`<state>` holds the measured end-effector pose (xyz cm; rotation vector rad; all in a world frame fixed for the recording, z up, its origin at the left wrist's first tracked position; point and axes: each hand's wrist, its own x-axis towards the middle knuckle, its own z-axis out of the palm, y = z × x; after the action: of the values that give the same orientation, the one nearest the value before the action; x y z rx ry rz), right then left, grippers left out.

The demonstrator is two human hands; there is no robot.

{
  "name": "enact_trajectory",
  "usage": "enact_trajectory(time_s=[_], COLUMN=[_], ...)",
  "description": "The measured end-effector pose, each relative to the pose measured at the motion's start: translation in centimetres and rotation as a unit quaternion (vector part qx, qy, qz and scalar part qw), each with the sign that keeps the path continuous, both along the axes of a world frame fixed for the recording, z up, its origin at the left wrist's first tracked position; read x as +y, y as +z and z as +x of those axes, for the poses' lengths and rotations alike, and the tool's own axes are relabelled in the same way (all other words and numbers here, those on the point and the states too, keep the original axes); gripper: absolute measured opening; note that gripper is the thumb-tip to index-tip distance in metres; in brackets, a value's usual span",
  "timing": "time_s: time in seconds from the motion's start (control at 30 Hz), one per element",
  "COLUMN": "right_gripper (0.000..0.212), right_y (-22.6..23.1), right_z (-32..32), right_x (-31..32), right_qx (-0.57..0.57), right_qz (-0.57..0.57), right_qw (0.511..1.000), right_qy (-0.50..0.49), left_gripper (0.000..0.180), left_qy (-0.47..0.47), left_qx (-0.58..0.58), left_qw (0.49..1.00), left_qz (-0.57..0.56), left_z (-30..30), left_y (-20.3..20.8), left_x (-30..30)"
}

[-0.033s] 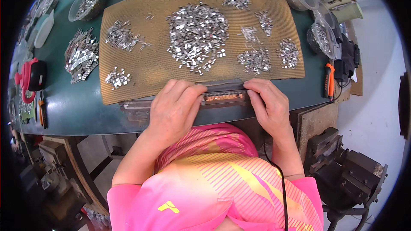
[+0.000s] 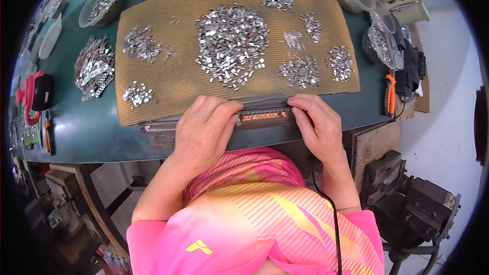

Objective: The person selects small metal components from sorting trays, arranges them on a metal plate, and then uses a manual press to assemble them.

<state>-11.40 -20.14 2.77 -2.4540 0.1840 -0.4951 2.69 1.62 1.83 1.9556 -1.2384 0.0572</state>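
Observation:
A long dark metal bar (image 2: 265, 124) lies along the near edge of the table, with a row of small copper-coloured pieces (image 2: 262, 116) showing in its middle. My left hand (image 2: 201, 130) is closed over the bar to the left of that row, its fingertips at the top edge. At the right end, my right hand (image 2: 321, 127) grips the bar between thumb and fingers. My fingers partly cover both ends. Just beyond it, a brown ribbed mat (image 2: 168, 81) carries a large heap of small shiny metal pieces (image 2: 232, 43) and several smaller piles around it.
Clear plastic bowls (image 2: 102, 5) of metal parts line the far and right sides. More metal pieces (image 2: 94, 66) lie left of the mat. Orange-handled pliers (image 2: 389, 95) rest at right; a pink-and-black tool (image 2: 38, 94) and another pair of pliers (image 2: 49, 132) at left. A black cable (image 2: 333, 209) hangs across my shirt.

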Motion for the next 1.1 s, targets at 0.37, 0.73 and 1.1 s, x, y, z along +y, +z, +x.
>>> enact_trajectory(time_s=[0.37, 0.73, 1.1], right_gripper=[0.020, 0.019, 0.019], right_y=[0.0, -0.2, -0.2], right_z=[-0.1, -1.1, -2.2], right_x=[0.2, -0.9, -2.0], right_qx=[0.015, 0.015, 0.014], right_qz=[0.010, 0.074, 0.010], right_qw=[1.000, 0.997, 0.999], right_qy=[0.004, -0.001, -0.044], left_gripper=[0.033, 0.038, 0.042], left_qy=[0.020, 0.124, 0.070], left_qx=[-0.001, -0.115, -0.155], left_qw=[1.000, 0.983, 0.980], left_qz=[0.017, 0.064, 0.104], left_z=[-0.2, 2.3, 4.8], left_y=[-0.1, -0.3, -0.4], left_x=[0.1, 10.3, 13.8])
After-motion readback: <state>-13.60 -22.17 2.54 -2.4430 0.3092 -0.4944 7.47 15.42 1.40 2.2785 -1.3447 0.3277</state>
